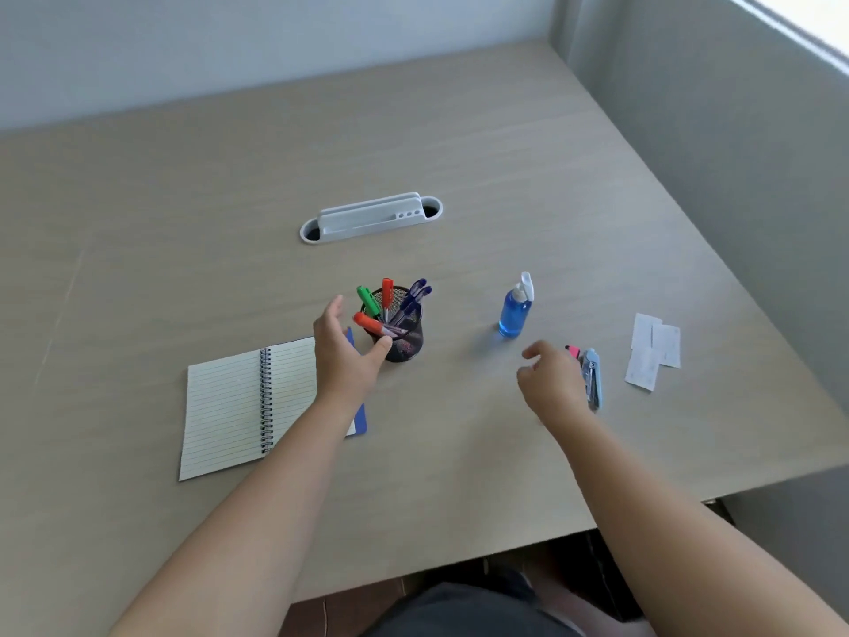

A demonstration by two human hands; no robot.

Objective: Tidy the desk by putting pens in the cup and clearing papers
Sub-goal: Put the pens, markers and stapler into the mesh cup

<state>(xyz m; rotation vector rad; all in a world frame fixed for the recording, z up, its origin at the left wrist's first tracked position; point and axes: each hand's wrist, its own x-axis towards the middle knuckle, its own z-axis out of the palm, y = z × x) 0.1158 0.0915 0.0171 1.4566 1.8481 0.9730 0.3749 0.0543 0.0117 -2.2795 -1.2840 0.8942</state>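
A black mesh cup [404,342] stands mid-desk with several pens and markers in it, green, red, orange and blue. My left hand [342,351] is open right beside the cup's left side, thumb almost touching it, holding nothing. My right hand [553,383] hovers over the desk with fingers loosely curled and apart, empty, just left of a light-blue stapler [592,379] and a pink highlighter [572,349]. Small white paper slips [652,351] lie at the right. An open spiral notebook [248,406] lies at the left, partly under my left forearm.
A blue spray bottle [515,310] stands between the cup and the slips. A white cable grommet tray [371,218] is set into the desk further back. Grey partition walls close the back and right; the desk's front edge [505,549] is near my body.
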